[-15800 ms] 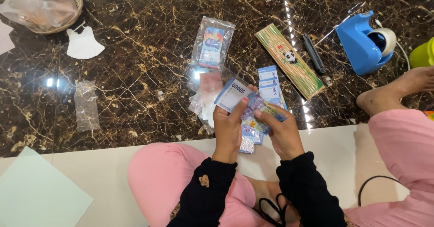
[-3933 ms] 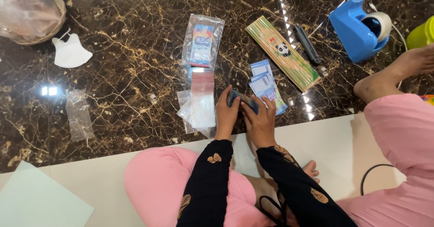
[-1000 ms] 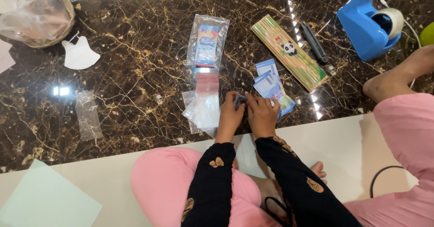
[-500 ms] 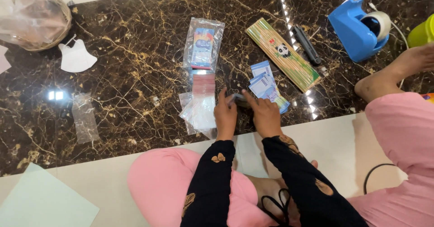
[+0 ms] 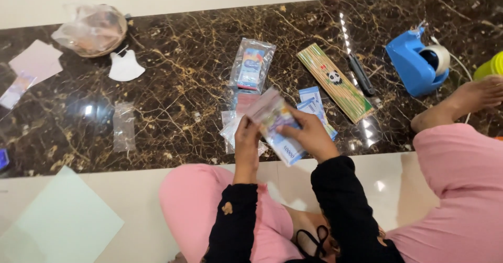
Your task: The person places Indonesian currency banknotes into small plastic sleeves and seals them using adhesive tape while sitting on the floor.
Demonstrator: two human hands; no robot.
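Step in hand: you hold a small stack of banknotes (image 5: 275, 124) between both hands, raised just above the near edge of the dark marble floor (image 5: 173, 85).
Left hand (image 5: 247, 140): its fingers are closed on the near left edge of the stack, thumb side up; keep that pinch firm so the notes stay squared.
Right hand (image 5: 309, 134): its fingers are clamped on the right side of the stack, at about 3 o'clock from the left hand; use the thumb to peel one note at a time.
Where the stack is: in the air between your hands, tilted, its low corner towards 5 o'clock.
Loose notes (image 5: 314, 106): a few blue ones lie flat at 1 o'clock from your right hand, just beyond it.
Clear sleeves (image 5: 233, 129): on the floor at 11 o'clock of your left hand; the packet (image 5: 252, 66) farther off at 12 already has a note inside.
Doubt: motion blur hides the top note, so whether it is separated I cannot tell.
Care: keep your wrists low and clear of the bamboo-print box (image 5: 335, 82).
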